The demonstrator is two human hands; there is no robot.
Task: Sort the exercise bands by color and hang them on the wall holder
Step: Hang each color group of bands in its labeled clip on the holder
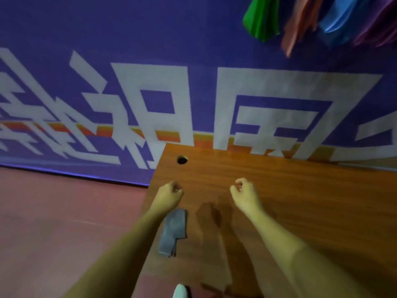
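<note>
A folded grey band (174, 230) lies on the wooden table (290, 201), just under my left wrist. My left hand (169, 195) hovers above the table with its fingers curled and nothing in it. My right hand (243, 193) is beside it, about a hand's width to the right, fingers also curled and empty. High on the wall at the upper right hang a green band (261, 17), an orange-pink band (297, 24), a blue band (341, 18) and a purple band (378, 26). The holder itself is out of frame.
The table stands against a purple wall (150, 39) with large white characters. A round cable hole (182, 160) is in the table's far left corner. Reddish floor (64, 211) lies to the left. A white shoe tip (180, 291) shows at the bottom edge.
</note>
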